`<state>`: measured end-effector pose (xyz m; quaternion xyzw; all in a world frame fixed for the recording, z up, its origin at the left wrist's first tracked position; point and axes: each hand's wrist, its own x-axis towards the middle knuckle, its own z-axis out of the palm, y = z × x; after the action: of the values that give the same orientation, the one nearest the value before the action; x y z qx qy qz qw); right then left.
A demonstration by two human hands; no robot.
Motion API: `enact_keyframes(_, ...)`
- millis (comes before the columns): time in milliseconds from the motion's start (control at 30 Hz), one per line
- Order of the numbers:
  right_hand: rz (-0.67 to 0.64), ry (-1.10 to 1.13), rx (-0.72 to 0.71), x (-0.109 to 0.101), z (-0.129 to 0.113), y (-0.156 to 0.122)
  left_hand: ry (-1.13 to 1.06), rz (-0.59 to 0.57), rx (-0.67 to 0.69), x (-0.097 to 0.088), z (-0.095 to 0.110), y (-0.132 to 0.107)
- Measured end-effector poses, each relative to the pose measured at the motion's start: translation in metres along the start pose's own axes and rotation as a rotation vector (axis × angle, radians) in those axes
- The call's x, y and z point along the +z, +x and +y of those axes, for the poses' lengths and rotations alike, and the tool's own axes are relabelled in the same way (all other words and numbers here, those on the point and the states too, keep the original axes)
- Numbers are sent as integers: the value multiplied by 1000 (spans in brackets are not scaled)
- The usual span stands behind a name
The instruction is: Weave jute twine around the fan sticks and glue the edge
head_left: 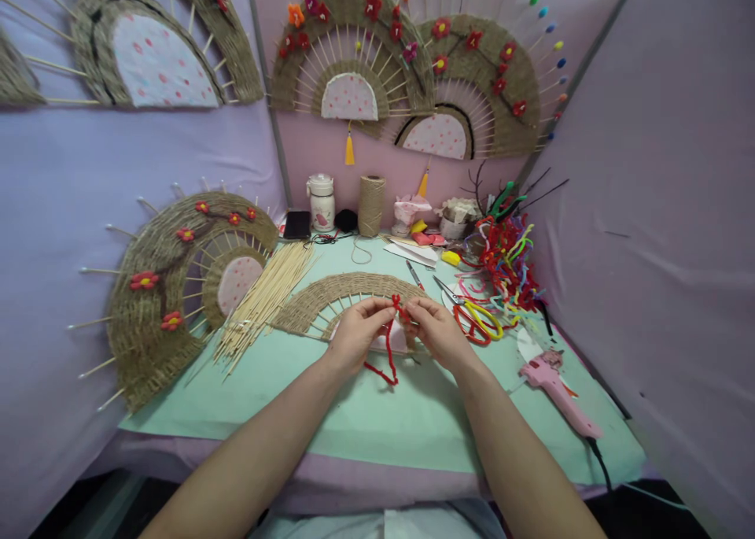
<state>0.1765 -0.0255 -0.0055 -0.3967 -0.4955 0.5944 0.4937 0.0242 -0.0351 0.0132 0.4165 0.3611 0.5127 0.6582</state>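
Observation:
Both my hands pinch a red pipe cleaner [389, 350] above the middle of the green mat [377, 413]. My left hand [359, 333] grips its left side and my right hand [435, 330] its right side, at a small twisted loop between the fingertips. The loose end hangs down and curls on the mat. Just behind my hands lies a woven jute half-fan [339, 295] with a pink centre partly hidden by my fingers.
A bundle of bamboo sticks [265, 303] lies left of the fan, beside a finished fan with red flowers [177, 287]. Yellow-handled scissors [472, 311], a heap of coloured pipe cleaners [507, 260] and a pink glue gun [557, 389] lie right. A twine spool [371, 205] stands behind.

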Motion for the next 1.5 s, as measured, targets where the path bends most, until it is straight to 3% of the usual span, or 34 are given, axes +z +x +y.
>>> enact_keyframes(233,-301,-40,71,10,-7,-9,-14,6,50,-2,-1,-1)
enact_keyframes(500,-229,133,151,13,-10,-9,31,47,151,-8,-4,5)
enact_keyframes(633,-287,169,213,12,-13,-11,153,5,183,-9,-2,5)
enact_keyframes(800,-366,215,252,5,-12,-10,144,-95,209,-9,1,4)
enact_keyframes(900,-383,227,267,2,-11,-9,175,-62,245,-11,0,7)
enact_keyframes(1033,-315,200,254,5,-11,-9,291,44,251,-15,0,10)
enact_keyframes(1267,4,-183,-20,12,-11,-7,460,95,312,-12,6,7)
enact_keyframes(1367,21,-213,10,11,-11,-7,456,109,297,-10,6,6)
enact_keyframes(1500,-58,-79,114,8,-9,-7,458,116,290,-10,5,6)
